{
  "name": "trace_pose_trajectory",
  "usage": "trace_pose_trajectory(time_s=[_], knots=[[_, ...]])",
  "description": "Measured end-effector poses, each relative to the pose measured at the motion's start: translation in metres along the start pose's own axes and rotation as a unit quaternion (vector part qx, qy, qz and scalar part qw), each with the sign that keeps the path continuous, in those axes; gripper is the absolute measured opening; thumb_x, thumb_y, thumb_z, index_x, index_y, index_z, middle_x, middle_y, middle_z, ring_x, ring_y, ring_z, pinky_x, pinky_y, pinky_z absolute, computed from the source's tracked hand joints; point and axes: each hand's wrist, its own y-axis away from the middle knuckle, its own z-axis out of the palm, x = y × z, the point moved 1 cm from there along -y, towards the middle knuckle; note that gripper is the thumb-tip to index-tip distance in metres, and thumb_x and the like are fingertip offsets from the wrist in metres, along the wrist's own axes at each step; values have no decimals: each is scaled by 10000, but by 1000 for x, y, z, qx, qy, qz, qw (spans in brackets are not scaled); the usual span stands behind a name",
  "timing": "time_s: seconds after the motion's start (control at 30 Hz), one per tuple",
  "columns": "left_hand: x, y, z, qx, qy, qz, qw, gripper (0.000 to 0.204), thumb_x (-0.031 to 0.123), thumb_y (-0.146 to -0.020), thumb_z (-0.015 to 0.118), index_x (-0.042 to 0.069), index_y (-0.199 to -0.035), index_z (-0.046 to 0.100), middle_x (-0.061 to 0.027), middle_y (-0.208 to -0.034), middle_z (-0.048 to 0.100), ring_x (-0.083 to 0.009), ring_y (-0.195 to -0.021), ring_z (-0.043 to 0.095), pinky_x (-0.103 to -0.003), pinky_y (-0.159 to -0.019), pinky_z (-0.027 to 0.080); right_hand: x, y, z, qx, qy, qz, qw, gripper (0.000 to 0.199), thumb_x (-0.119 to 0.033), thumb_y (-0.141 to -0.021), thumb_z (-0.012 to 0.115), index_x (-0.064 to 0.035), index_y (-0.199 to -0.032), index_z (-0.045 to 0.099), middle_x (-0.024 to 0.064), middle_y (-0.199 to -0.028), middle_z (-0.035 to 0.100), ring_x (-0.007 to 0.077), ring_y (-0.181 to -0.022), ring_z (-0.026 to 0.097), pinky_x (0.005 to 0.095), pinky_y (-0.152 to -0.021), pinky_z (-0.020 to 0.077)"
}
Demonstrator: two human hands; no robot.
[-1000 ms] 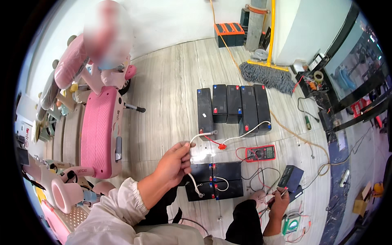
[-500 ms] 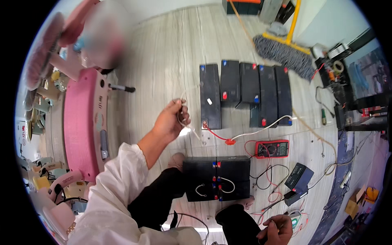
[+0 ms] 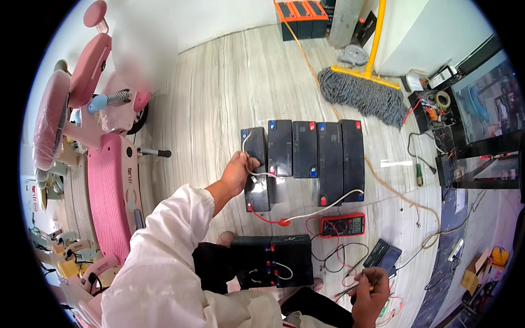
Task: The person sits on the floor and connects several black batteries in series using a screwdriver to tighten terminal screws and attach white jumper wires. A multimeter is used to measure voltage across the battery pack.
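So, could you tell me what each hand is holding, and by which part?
The left hand grips a white wire near its end, over the leftmost black battery. The right hand pinches thin meter probes at their handle end.

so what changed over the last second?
The left hand, holding a white wire, moved from near the front battery pair out to the leftmost battery in the back row. The right hand stayed low, gripping probes. The multimeter and mop are unmoved.
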Motion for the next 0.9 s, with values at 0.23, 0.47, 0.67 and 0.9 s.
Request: trace_pose_trajectory(time_s=[0.23,0.47,0.67,0.9], knots=[[22,-6,-15,-12,-61,-23,998,244,274,-1124,335,109,-1041,494,-91,-971,635,-170,-813,523,-340,-818,469,-19,-18,8,-16,-39,-23,999,108,29,-971,529,10,-1074,555,98,-873,637,70,-527,539,196,-487,451],[16,-7,-35,-19,-92,15,996,247,261,-1086,491,57,-1069,629,-5,-892,558,-81,-723,493,-265,-647,416,14,-25,53,-123,-24,-39,991,177,-62,-1023,567,-10,-1192,577,101,-1023,687,69,-672,591,193,-520,419],[-18,10,-64,-84,-33,34,995,198,196,-1067,547,18,-1126,610,-24,-880,622,-99,-682,584,-274,-627,503,15,-85,143,-113,137,-62,982,121,18,-929,658,8,-1022,581,83,-855,702,72,-624,595,226,-525,459],[-19,-7,-88,-48,-29,20,998,172,122,-986,607,-15,-1078,559,-84,-826,632,-140,-624,628,-293,-540,543,-53,-140,299,-220,120,-142,958,122,-85,-956,642,12,-1026,618,96,-914,725,77,-583,604,230,-468,476]])
